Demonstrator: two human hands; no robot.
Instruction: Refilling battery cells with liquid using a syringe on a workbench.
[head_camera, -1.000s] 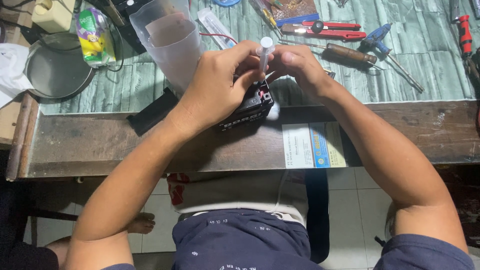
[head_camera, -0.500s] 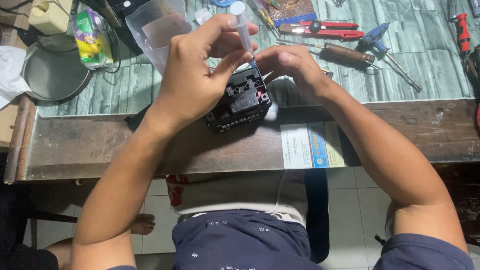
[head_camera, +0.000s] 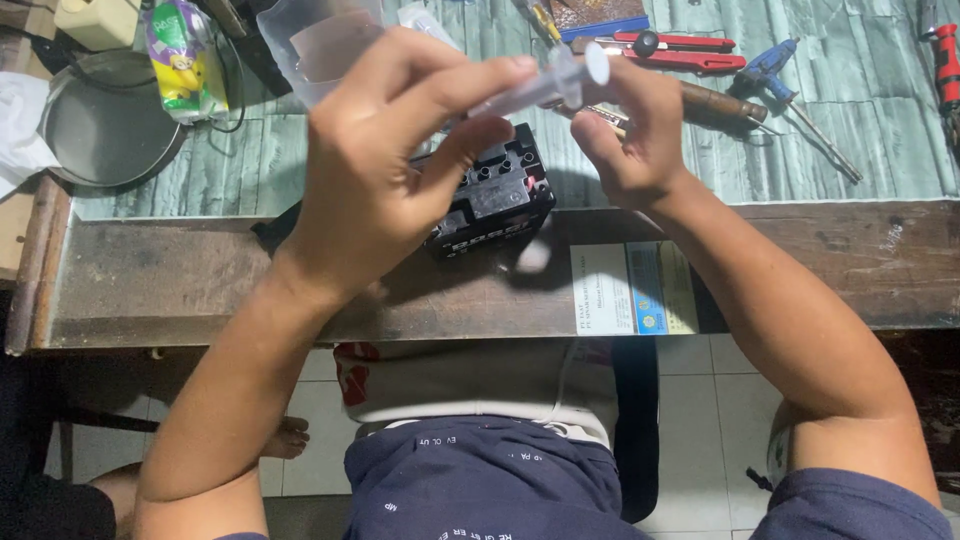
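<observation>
While both hands are raised above the bench:
Syringe (head_camera: 535, 88): clear; long axis near level, plunger end toward upper right, just above the black battery (head_camera: 490, 195).
Left hand (head_camera: 385, 150): fingers pinch the barrel.
Right hand (head_camera: 630, 130): fingers closed at the plunger end.
Label (head_camera: 630, 288): white-and-blue rectangle, right of battery, on bench edge.
Packet (head_camera: 180, 60): green-yellow, far left of battery.

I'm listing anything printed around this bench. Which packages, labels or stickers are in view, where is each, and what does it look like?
Snack packet: far left of the bench, beside the round metal pan; crinkled pouch, yellow, green and purple.
Sticker: on the bench's wooden front edge, below the right hand; rectangular, white with blue and yellow at its right end.
Label on the black battery: on its front face, under the left hand; pale lettering, blurred.
</observation>
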